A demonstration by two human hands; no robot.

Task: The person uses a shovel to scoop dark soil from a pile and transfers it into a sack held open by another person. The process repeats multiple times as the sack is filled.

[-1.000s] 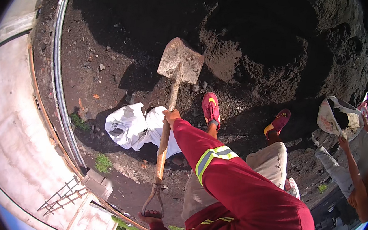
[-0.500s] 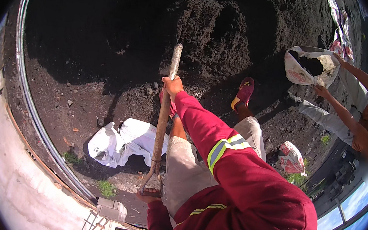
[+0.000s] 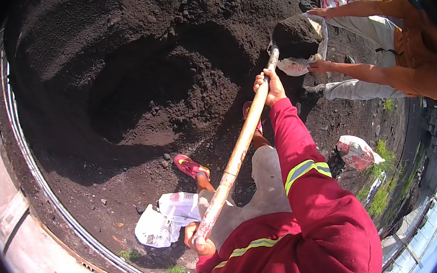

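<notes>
A person in a red long-sleeved top grips a long wooden-shafted shovel (image 3: 238,148) with both bare hands. The right hand (image 3: 270,89) is the forward one, its fingers curled firmly around the shaft near the far end. The left hand (image 3: 200,245) is clasped around the near end, close to the person's waist; its fingers hide most of that end. Between the two hands the shaft runs bare and slanted, rising from the left hand up and rightward to the right hand.

Just beyond the right hand, the shaft's far end meets a mound of dark soil (image 3: 295,36) at the mouth of a pale sack (image 3: 291,68). The blade itself cannot be made out there. To the right of this, a co-worker (image 3: 421,64) in an orange-brown top holds the sack's rim with both hands, one on each side of the opening.

To the left of the right hand spreads a large, hollowed heap of dark earth (image 3: 150,82). Just left of the left hand, crumpled white bags (image 3: 160,225) lie on the ground, and above them is a dark pink shoe (image 3: 190,166). Well to the right of the shaft, past the red sleeve (image 3: 297,144), a red-and-white sack (image 3: 356,152) rests beside green grass (image 3: 381,197).
</notes>
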